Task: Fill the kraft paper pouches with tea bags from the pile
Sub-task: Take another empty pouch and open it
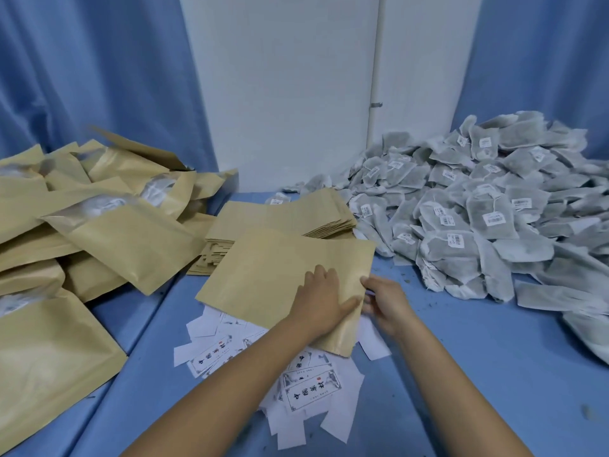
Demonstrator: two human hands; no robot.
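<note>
An empty kraft paper pouch lies flat in the middle of the blue table, over scattered labels. My left hand rests on its right part, fingers on top and thumb at the pouch's right edge. My right hand pinches that same right edge, where the opening seems to be. A large pile of grey tea bags with small white tags fills the right back of the table. Behind the pouch sits a stack of flat empty pouches.
Filled kraft pouches are heaped on the left, some showing their clear windows. White printed labels lie scattered near the front under my arms. Blue curtains and a white wall panel close the back.
</note>
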